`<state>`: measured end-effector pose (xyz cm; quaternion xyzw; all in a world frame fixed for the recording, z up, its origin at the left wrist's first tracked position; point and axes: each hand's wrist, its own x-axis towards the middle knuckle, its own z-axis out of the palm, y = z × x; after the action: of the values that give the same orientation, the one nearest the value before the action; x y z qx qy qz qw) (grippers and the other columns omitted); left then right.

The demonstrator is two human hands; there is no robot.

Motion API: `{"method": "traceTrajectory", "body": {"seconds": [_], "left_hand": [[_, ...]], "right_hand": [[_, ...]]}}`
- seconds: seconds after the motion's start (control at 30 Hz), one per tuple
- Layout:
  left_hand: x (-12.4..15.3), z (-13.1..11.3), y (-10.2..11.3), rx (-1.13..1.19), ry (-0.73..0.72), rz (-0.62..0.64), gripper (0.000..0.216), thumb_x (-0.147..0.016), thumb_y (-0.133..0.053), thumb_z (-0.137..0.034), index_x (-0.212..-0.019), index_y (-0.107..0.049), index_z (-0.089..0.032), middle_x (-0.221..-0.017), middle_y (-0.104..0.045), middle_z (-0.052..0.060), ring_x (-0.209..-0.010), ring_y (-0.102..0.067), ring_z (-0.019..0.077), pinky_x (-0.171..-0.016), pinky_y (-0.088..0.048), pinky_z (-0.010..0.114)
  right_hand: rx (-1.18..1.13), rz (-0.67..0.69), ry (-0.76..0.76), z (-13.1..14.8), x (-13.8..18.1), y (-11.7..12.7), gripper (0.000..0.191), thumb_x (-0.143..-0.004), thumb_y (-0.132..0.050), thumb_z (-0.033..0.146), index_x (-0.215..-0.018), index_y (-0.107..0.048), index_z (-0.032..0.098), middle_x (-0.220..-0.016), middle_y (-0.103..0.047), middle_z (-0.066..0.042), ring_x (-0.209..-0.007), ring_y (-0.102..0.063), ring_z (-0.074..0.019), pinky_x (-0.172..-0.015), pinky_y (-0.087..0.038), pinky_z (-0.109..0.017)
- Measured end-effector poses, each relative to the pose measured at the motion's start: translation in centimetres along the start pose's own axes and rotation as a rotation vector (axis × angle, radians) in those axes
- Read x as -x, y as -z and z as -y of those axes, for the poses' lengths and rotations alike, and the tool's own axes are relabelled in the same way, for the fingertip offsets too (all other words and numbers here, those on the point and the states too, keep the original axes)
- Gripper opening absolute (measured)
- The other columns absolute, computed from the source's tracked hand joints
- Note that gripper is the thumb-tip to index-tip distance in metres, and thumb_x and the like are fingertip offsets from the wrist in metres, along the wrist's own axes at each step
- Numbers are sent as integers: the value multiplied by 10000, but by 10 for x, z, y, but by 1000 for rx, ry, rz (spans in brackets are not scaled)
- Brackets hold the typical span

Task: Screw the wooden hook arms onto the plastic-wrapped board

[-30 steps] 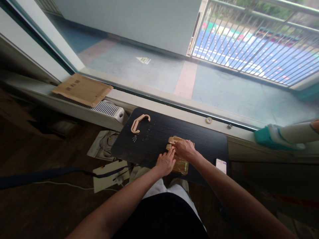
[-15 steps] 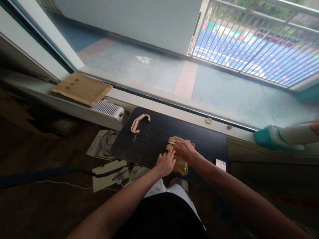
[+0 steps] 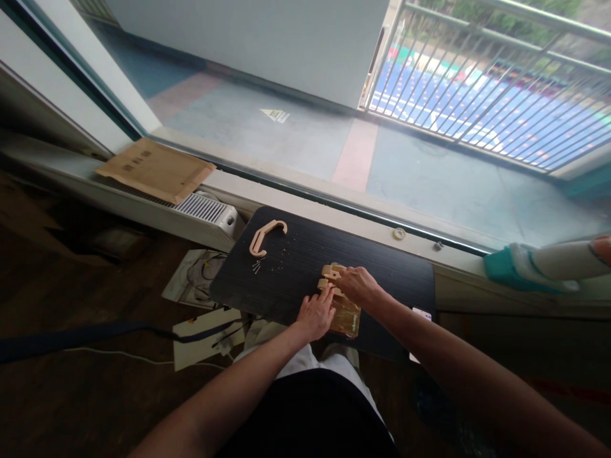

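Note:
On the dark table, a light wooden piece point(image 3: 328, 270) with a rounded end and a small dark hole rests on a brown block wrapped in clear tape point(image 3: 346, 318). My left hand point(image 3: 316, 315) has its fingertips pressed on the near side of the wood, holding it against the block. My right hand point(image 3: 360, 284) has its fingers curled down over the right part of the wood; its fingertips are partly hidden. Further left lie a curved wooden hook-shaped part point(image 3: 260, 238) and several small screws point(image 3: 256, 266).
The black table point(image 3: 296, 280) has wood crumbs near the hook-shaped part. A phone point(image 3: 420, 313) lies at its right edge under my forearm. A tape roll point(image 3: 399, 234) sits on the windowsill point(image 3: 310, 203). A cardboard envelope point(image 3: 157, 168) covers part of the radiator point(image 3: 205, 208).
My right hand has shifted slightly right, baring the hole in the wooden piece. My right forearm now covers the middle of the phone. The left hand stays almost in place.

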<state>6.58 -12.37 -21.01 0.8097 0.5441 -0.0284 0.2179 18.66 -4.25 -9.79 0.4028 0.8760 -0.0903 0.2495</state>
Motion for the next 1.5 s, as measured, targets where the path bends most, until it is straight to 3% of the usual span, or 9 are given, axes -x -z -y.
{"method": "traceTrajectory", "body": {"seconds": [0.1,0.17,0.37,0.43,0.6,0.77,0.9,1.13,1.5], "left_hand": [[0,0,-1,-8,-7,-9,495,-912,-309,-338,-1380,-338,-179,-1459,-337,113,-1052,-517,238,-883,-376,403],[0,0,-1,-2,-9,-11,490,-911,-310,-337,-1373,-348,-177,-1453,-348,111,-1051,-516,239,-878,-379,405],[0,1,-1,19,-6,5,528,-904,-324,-341,-1406,-274,-184,-1484,-298,99,-1069,-511,243,-898,-373,419],[0,1,0,16,-7,11,523,-905,-325,-344,-1401,-283,-184,-1486,-292,100,-1066,-513,245,-899,-371,421],[0,1,0,-8,-12,-17,505,-909,-325,-341,-1387,-309,-179,-1468,-319,120,-1054,-522,241,-884,-368,408],[0,2,-3,-19,-24,-23,507,-908,-326,-337,-1387,-318,-171,-1462,-328,124,-1056,-518,241,-888,-364,411],[-1,2,-4,-2,-24,-16,534,-909,-316,-349,-1410,-279,-168,-1473,-311,117,-1075,-505,245,-910,-359,418],[-2,1,0,29,-17,8,523,-915,-296,-342,-1414,-270,-190,-1488,-292,90,-1080,-503,239,-909,-366,416],[0,3,-3,31,-32,-17,521,-908,-313,-334,-1403,-291,-173,-1487,-292,94,-1091,-492,243,-918,-363,426]], "right_hand": [[60,-33,113,4,-1,0,296,-877,-381,87,-967,-660,133,-987,-674,-145,-905,-634,-211,-705,-472,-279],[18,9,93,5,-4,-1,288,-873,-391,100,-922,-673,137,-956,-686,-137,-895,-638,-211,-712,-471,-283],[-250,162,-325,4,-12,-9,327,-850,-460,373,-976,-692,180,-971,-696,-133,-907,-648,-225,-726,-476,-268],[-264,166,-389,5,-11,-10,371,-856,-442,412,-970,-697,169,-994,-689,-150,-913,-647,-232,-735,-480,-277],[-199,70,-185,11,-1,-1,349,-880,-456,334,-1180,-597,226,-1068,-676,-120,-921,-647,-224,-752,-484,-304],[-136,123,-53,6,-5,4,305,-878,-419,174,-1078,-650,169,-987,-693,-137,-919,-650,-234,-746,-483,-302],[-182,163,-79,-3,-13,-4,269,-861,-445,226,-977,-684,186,-947,-703,-110,-904,-654,-222,-750,-477,-287],[-294,193,-260,-10,-15,-15,332,-856,-408,356,-951,-698,223,-959,-706,-86,-884,-657,-213,-728,-479,-282],[-277,203,-228,-4,-20,-12,303,-858,-428,313,-932,-703,206,-956,-709,-95,-883,-661,-202,-713,-479,-245]]}}
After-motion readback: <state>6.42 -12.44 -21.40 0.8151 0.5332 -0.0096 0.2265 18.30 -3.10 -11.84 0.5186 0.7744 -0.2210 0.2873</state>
